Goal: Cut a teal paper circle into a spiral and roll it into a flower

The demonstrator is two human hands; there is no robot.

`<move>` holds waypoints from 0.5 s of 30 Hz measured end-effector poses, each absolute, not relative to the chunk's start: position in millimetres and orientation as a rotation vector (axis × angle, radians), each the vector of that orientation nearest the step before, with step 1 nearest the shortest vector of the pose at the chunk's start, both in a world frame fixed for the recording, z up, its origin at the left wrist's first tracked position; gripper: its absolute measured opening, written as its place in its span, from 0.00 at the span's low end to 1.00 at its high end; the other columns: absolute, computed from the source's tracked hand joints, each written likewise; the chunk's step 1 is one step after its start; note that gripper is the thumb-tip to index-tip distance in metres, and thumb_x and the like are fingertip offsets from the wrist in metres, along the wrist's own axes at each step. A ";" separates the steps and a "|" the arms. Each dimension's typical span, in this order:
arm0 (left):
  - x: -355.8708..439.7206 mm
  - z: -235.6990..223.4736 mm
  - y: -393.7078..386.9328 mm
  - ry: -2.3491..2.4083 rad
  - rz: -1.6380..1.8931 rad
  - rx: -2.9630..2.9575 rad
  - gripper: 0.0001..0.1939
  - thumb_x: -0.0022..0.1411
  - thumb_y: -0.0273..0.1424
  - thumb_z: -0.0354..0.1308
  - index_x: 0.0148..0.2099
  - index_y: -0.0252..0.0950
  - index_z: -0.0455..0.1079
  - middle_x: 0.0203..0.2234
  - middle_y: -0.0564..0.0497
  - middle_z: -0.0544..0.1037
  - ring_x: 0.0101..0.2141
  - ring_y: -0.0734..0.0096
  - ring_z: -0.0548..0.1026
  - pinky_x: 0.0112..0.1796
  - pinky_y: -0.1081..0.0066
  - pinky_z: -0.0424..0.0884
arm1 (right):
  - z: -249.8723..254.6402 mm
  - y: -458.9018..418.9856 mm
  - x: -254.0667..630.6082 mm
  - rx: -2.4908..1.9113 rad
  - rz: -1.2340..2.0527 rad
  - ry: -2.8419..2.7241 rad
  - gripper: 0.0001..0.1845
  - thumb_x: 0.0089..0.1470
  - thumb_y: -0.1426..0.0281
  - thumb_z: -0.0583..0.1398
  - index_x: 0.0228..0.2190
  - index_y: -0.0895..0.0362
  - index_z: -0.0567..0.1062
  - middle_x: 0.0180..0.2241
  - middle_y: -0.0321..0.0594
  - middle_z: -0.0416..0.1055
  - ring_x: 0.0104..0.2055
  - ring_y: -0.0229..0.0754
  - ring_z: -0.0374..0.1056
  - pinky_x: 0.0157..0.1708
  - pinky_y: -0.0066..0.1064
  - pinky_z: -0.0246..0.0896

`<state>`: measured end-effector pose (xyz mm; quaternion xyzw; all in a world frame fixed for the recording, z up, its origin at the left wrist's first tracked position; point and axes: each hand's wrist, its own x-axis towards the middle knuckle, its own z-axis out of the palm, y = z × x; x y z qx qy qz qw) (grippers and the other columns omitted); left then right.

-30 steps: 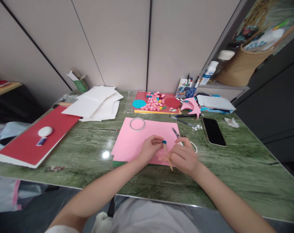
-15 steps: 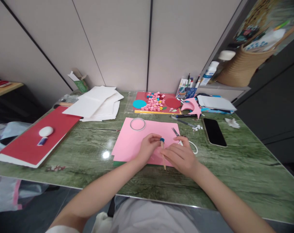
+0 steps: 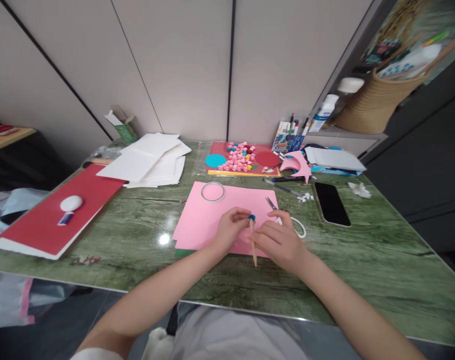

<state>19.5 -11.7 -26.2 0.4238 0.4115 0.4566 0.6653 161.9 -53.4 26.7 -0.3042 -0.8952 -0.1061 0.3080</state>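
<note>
Between thumb and fingertips, my left hand (image 3: 230, 230) pinches a small rolled blue paper piece (image 3: 252, 217). My right hand (image 3: 282, 242) grips a thin wooden stick (image 3: 254, 252), whose upper end meets the blue paper and whose lower tip points toward me. Both hands are just above a stack of pink paper sheets (image 3: 200, 225). A pair of scissors (image 3: 271, 202) with white handles lies partly hidden behind my right hand. On the pink sheets' far left part rests a clear tape roll (image 3: 212, 199).
Behind the sheets, many pink paper rosettes (image 3: 239, 159) lie on a red sheet beside a blue paper circle (image 3: 215, 160). A phone (image 3: 331, 204) is at the right. White sheets (image 3: 142, 157) and red paper (image 3: 62, 210) lie to the left; a marker box (image 3: 289, 141) stands behind.
The wooden stick has shifted slightly toward me and its angle differs a little. Both hands stay in nearly the same place, with the blue paper still held.
</note>
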 end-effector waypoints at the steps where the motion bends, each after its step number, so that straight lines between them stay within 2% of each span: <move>1: 19.4 -26.0 -11.7 0.928 1.034 0.957 0.11 0.43 0.23 0.57 0.34 0.33 0.68 0.27 0.49 0.75 0.31 0.71 0.73 0.36 0.70 0.67 | 26.4 -53.5 162.1 -0.805 -0.277 -2.369 0.07 0.53 0.76 0.55 0.26 0.57 0.70 0.22 0.32 0.70 0.27 0.31 0.62 0.46 0.37 0.46; 8: 18.4 -25.4 -11.7 0.917 1.047 0.965 0.11 0.44 0.23 0.57 0.34 0.33 0.68 0.27 0.49 0.75 0.32 0.69 0.73 0.36 0.69 0.68 | 25.9 -54.3 161.9 -0.776 -0.298 -2.373 0.06 0.53 0.76 0.54 0.26 0.57 0.69 0.21 0.32 0.69 0.26 0.31 0.62 0.45 0.36 0.47; 15: 19.6 -25.0 -13.2 0.914 1.034 1.000 0.11 0.44 0.23 0.57 0.34 0.33 0.68 0.27 0.50 0.74 0.31 0.73 0.72 0.35 0.71 0.67 | 25.3 -54.3 160.9 -0.756 -0.334 -2.361 0.06 0.51 0.75 0.56 0.23 0.57 0.68 0.20 0.31 0.68 0.26 0.31 0.60 0.45 0.35 0.48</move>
